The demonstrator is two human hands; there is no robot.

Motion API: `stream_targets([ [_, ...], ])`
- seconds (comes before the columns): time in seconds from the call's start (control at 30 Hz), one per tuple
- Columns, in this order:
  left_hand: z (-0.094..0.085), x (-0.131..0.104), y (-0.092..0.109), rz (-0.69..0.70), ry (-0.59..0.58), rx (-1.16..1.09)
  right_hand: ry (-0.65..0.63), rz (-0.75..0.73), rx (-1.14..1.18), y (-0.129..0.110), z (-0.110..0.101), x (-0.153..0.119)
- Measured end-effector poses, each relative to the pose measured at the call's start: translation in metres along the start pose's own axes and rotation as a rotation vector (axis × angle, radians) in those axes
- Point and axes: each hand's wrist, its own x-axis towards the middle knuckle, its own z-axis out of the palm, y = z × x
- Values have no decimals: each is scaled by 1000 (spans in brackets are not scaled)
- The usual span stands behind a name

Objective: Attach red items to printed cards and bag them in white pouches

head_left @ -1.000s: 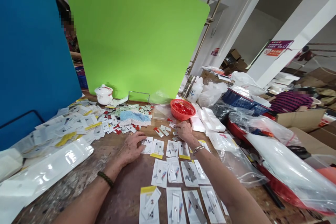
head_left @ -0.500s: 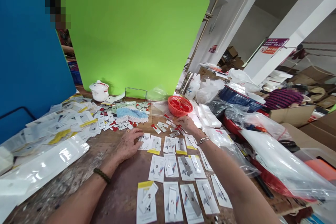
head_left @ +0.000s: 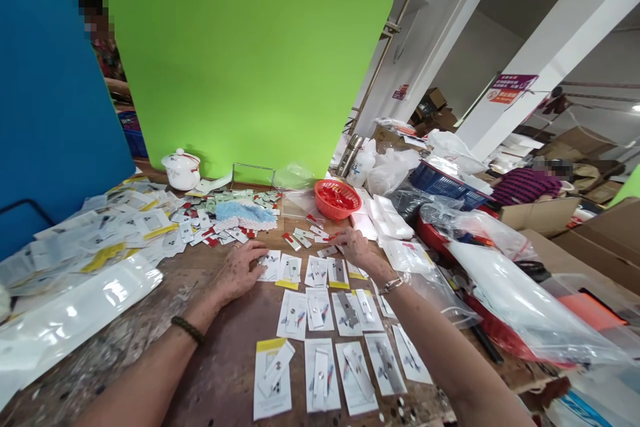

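On the brown table lie rows of printed white cards (head_left: 291, 313), most with a flat metal strip (head_left: 321, 370) on them. My left hand (head_left: 241, 271) rests palm down, fingers stretched, its fingertips at the edge of a card (head_left: 271, 265) at the left end of the back row. My right hand (head_left: 354, 247) reaches over the far end of the rows, its fingers extended at several loose small metal strips (head_left: 303, 237), some with red ends. No thing shows clearly in either hand.
A red plastic basket (head_left: 337, 215) of red pieces stands behind my right hand. To the left lie heaped bagged cards (head_left: 115, 227), a blue cloth (head_left: 245, 211) and a white lidded pot (head_left: 181, 170). Plastic bags (head_left: 530, 293) crowd the right. A green panel (head_left: 240, 67) closes the back.
The whole view has shifted slightly. My right hand's fingers have moved a little left over the loose strips. My left hand stays by the same card.
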Motion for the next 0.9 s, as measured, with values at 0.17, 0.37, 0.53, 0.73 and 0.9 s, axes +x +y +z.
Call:
stream_targets([
  [0.17,0,0,0,0,4,4,46,-32,85,7,10,-23],
  [0.37,1,-1,-1,9,24,-1,73,13,132,6,21,-21],
  [0.53,2,-1,-1,9,29,-15,65,229,-1,10,15,-24],
  [0.73,2,-1,-2,12,33,-26,37,222,20,4,10,-20],
  [0.9,1,-1,-1,2,18,-20,28,319,-33,3,2,-3],
])
